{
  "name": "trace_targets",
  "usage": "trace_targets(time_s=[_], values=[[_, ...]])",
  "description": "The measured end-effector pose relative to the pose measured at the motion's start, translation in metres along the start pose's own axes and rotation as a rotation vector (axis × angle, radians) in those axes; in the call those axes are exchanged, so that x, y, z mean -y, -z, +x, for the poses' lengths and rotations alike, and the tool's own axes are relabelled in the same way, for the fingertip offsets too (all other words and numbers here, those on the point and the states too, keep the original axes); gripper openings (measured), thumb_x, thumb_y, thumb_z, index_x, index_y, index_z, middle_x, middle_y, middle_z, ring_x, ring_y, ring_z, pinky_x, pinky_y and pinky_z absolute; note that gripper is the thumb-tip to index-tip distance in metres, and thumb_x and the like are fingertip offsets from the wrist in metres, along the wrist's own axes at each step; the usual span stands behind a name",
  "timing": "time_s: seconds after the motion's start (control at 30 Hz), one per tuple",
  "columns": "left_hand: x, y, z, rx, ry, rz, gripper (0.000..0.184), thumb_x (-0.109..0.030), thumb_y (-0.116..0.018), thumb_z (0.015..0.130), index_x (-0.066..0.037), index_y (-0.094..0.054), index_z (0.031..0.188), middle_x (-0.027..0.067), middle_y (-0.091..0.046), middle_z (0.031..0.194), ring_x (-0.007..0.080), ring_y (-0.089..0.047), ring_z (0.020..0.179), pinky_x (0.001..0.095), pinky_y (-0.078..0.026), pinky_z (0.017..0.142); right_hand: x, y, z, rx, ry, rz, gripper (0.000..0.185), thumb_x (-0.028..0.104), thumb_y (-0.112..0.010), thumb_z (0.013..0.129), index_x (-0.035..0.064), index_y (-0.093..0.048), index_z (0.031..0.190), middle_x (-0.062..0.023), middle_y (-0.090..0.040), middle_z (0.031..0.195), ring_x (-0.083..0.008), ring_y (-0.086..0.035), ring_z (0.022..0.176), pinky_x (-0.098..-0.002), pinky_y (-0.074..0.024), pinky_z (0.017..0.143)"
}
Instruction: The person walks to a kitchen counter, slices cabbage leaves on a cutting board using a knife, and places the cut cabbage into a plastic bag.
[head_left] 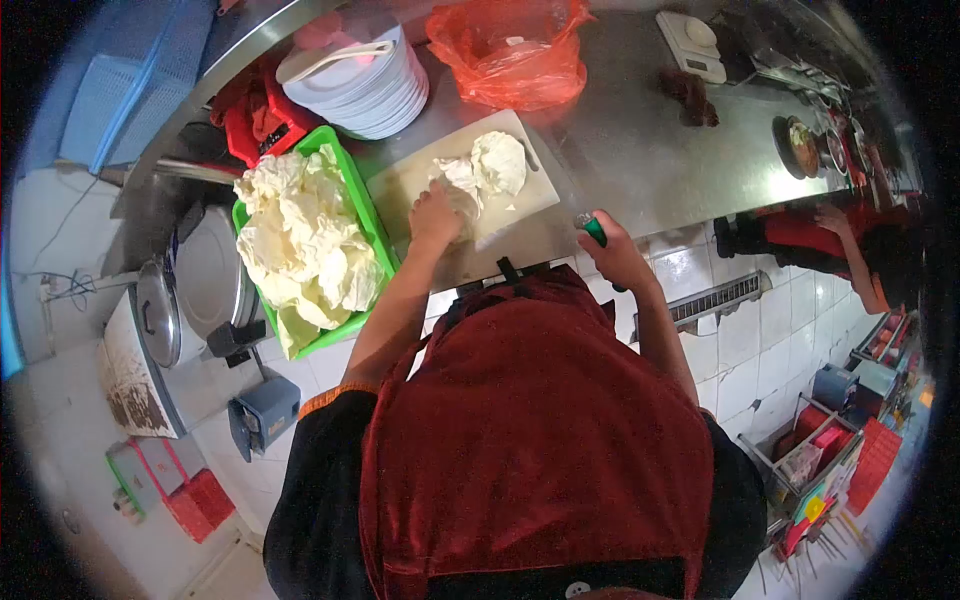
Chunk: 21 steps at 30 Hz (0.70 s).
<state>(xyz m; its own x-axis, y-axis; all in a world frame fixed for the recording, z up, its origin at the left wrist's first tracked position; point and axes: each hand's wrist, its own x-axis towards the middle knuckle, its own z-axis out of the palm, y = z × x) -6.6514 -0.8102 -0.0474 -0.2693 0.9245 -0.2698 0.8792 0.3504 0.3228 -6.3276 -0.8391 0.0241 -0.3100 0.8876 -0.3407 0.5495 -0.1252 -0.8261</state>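
A white cutting board [400, 195] lies on the steel counter in front of me. On it, half of a pale cabbage [498, 163] sits toward the far right, beside loose cabbage leaves [458, 175]. My left hand [434, 214] is on the board's near side, its fingers curled against a piece of cabbage [466, 206]. Right of the board, off the counter's front edge, my right hand [614, 250] is closed around a green-handled tool [594, 230]. Its kind is hard to make out. A green crate [372, 225] heaped with cabbage leaves [305, 235] stands to the left.
Stacked white plates [385, 95] with a pale ladle [335, 60] on top stand behind the crate, near a red basket [250, 125]. A red plastic bag [515, 60] and a white scale [692, 45] are farther back. Another person's arm [850, 245] shows at right.
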Motion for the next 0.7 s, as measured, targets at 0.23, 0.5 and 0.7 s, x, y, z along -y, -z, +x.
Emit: trace_targets(time_s=[0.23,0.5,0.7], values=[[0.037,0.013,0.006,-0.043,-0.126,-0.185,0.022,-0.021,-0.067,0.079,-0.001,-0.061,0.086,0.0203,-0.065,0.083,0.0343,-0.067,0.081,0.0429,-0.052,0.074,-0.027,-0.003,-0.017,-0.075,-0.127,-0.053,0.036,0.024,-0.062,0.091,-0.0003,-0.050,0.115,-0.0262,-0.061,0.097,-0.0404,-0.060,0.090,-0.0450,-0.0469,0.079],[0.050,0.036,0.026,-0.154,0.019,-1.355,0.027,0.002,-0.056,0.085,-0.007,-0.047,0.109,0.0021,-0.053,0.075,0.0135,-0.051,0.066,0.0299,-0.045,0.061,-0.022,-0.001,-0.015,-0.092,-0.061,0.024,0.034,0.020,-0.060,0.090,-0.0007,-0.050,0.115,-0.0267,-0.060,0.097,-0.0426,-0.059,0.091,-0.0449,-0.0464,0.080],[0.036,0.029,0.036,-0.275,-0.066,-1.165,0.050,0.007,-0.051,0.085,-0.009,-0.046,0.132,0.0050,-0.058,0.088,0.0103,-0.054,0.071,0.0253,-0.046,0.064,-0.020,0.003,-0.021,-0.082,-0.089,0.021,0.035,0.021,-0.059,0.091,-0.0012,-0.049,0.115,-0.0268,-0.060,0.096,-0.0426,-0.059,0.090,-0.0448,-0.0464,0.079]])
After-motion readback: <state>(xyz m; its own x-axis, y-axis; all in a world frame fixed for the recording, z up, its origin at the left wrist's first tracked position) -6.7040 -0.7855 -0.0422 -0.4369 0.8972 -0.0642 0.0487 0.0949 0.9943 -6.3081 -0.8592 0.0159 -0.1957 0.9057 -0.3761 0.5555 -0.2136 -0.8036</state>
